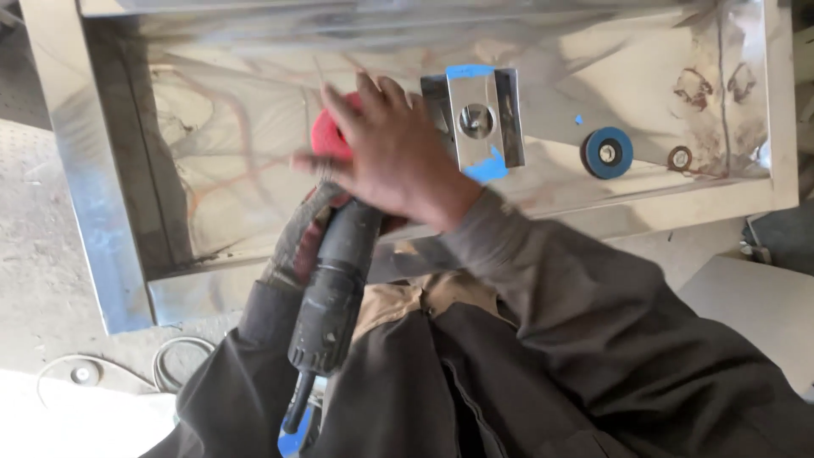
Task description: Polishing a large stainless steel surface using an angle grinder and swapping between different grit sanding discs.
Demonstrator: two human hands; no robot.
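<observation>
Fingers [352, 106] of the right hand [398, 157] spread over a red disc [329, 134], steadying it; the gloved left hand [298, 237] grips the grinder [335, 288] above a steel tray [68, 153].

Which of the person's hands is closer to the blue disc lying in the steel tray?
Right. The right hand is over the red pad, left of the blue disc; the left hand grips the grinder, farther away.

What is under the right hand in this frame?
Under the right hand sit a red disc and the grinder head. Most of the disc and its mounting are covered.
</observation>
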